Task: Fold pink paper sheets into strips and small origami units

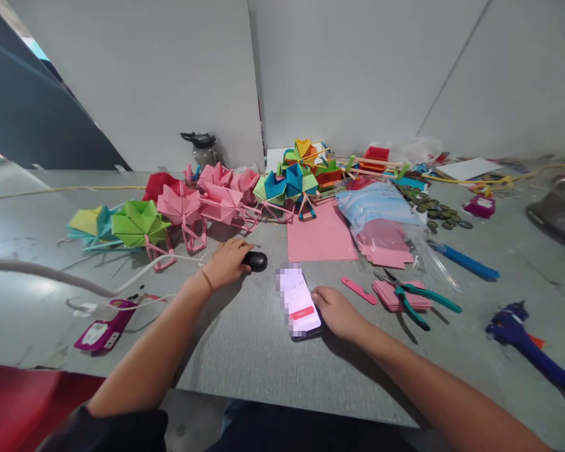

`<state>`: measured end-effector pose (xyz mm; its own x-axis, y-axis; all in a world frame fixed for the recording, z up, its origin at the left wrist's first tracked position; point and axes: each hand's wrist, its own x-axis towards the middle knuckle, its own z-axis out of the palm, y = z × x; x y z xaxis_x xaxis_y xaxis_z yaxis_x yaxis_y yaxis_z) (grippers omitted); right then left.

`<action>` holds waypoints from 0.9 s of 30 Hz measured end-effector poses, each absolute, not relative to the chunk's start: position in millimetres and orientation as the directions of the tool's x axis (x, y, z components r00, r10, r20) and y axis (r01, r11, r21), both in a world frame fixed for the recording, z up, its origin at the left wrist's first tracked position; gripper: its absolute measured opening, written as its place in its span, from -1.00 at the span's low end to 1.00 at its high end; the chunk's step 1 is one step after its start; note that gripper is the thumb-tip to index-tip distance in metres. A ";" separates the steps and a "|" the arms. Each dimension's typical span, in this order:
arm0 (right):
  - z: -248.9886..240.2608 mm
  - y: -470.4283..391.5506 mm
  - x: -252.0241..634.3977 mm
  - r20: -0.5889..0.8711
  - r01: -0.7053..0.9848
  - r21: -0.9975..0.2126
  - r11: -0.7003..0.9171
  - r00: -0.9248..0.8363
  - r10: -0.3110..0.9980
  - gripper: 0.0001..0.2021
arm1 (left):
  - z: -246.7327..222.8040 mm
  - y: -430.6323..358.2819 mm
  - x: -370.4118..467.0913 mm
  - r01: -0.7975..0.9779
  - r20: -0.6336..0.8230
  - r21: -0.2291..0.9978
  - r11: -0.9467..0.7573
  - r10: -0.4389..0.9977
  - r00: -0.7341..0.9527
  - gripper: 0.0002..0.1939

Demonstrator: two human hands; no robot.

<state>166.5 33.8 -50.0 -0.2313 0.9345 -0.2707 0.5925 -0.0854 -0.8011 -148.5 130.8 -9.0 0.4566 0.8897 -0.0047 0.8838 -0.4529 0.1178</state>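
Smartphone (302,301): Edge Grip

Right hand (341,314): fingers clamped on the smartphone's right edge, screen up, at the near middle of the counter (245,351). Left hand (228,262): fingers at a black rounded device (258,261); closure cannot be told. The operator should hold the thumb clear of the screen.

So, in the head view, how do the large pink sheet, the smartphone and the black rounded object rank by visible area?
1. Large pink sheet
2. Smartphone, in the right hand
3. Black rounded object, partly covered by the left hand; visible part ranked
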 end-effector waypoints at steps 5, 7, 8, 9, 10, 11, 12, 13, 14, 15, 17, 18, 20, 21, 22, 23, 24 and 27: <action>-52.2 31.2 170.4 -0.278 0.584 -0.807 -0.092 -0.236 0.931 -0.72 | -10.7 128.4 -153.7 0.845 0.002 0.123 -0.520 0.852 0.524 -0.56; -52.5 29.6 170.9 -0.278 0.582 -0.808 -0.092 -0.240 0.930 -0.71 | -12.0 124.4 -156.5 0.832 0.020 0.129 -0.539 0.841 0.541 -0.57; -52.4 28.8 171.0 -0.279 0.584 -0.807 -0.090 -0.242 0.929 -0.71 | -13.2 122.3 -158.1 0.825 0.027 0.134 -0.548 0.835 0.550 -0.57; -52.1 28.1 171.0 -0.280 0.586 -0.805 -0.089 -0.243 0.929 -0.71 | -14.9 120.5 -159.7 0.820 0.036 0.139 -0.556 0.830 0.557 -0.57; -51.9 27.5 170.9 -0.280 0.587 -0.804 -0.090 -0.242 0.929 -0.71 | -16.9 118.9 -161.3 0.815 0.049 0.143 -0.561 0.827 0.560 -0.57; -51.6 26.8 170.9 -0.280 0.587 -0.804 -0.091 -0.241 0.929 -0.71 | -19.2 117.5 -162.8 0.812 0.066 0.145 -0.565 0.824 0.562 -0.56; -51.3 26.1 170.8 -0.280 0.585 -0.806 -0.091 -0.240 0.930 -0.71 | -21.6 116.4 -164.3 0.809 0.083 0.146 -0.570 0.822 0.564 -0.56; -51.1 25.5 170.8 -0.277 0.582 -0.808 -0.090 -0.241 0.930 -0.71 | -23.8 115.4 -165.6 0.806 0.099 0.148 -0.573 0.819 0.565 -0.57; -50.9 25.0 170.8 -0.273 0.578 -0.811 -0.087 -0.242 0.931 -0.71 | -25.6 114.5 -166.8 0.803 0.113 0.152 -0.576 0.817 0.565 -0.58; -50.9 24.5 171.0 -0.269 0.576 -0.813 -0.085 -0.244 0.932 -0.71 | -27.0 113.7 -167.7 0.799 0.122 0.158 -0.580 0.815 0.567 -0.59; -51.1 24.0 171.4 -0.266 0.569 -0.818 -0.082 -0.247 0.932 -0.71 | -28.0 111.7 -168.8 0.794 0.128 0.168 -0.584 0.812 0.569 -0.61; -51.2 23.9 171.8 -0.266 0.564 -0.821 -0.083 -0.249 0.931 -0.71 | -28.0 110.6 -168.8 0.794 0.126 0.168 -0.585 0.811 0.571 -0.62; -51.3 24.1 172.4 -0.267 0.553 -0.829 -0.086 -0.256 0.929 -0.71 | -28.1 108.2 -168.2 0.792 0.117 0.160 -0.590 0.808 0.578 -0.63; -51.1 24.3 172.6 -0.265 0.549 -0.831 -0.085 -0.258 0.929 -0.71 | -28.6 107.2 -167.5 0.791 0.112 0.154 -0.593 0.805 0.582 -0.62; -50.9 24.5 172.8 -0.262 0.547 -0.833 -0.083 -0.258 0.930 -0.71 | -29.4 106.2 -166.8 0.791 0.108 0.150 -0.594 0.805 0.584 -0.62; -50.5 24.6 172.8 -0.260 0.548 -0.833 -0.080 -0.258 0.931 -0.71 | -30.5 105.5 -166.0 0.792 0.103 0.149 -0.593 0.805 0.584 -0.62; -50.1 24.7 172.7 -0.259 0.550 -0.831 -0.078 -0.259 0.931 -0.71 | -31.6 105.0 -165.3 0.795 0.098 0.150 -0.588 0.808 0.580 -0.62; -49.2 24.7 172.3 -0.267 0.562 -0.823 -0.079 -0.261 0.928 -0.72 | -32.5 104.3 -164.1 0.808 0.077 0.140 -0.572 0.820 0.567 -0.58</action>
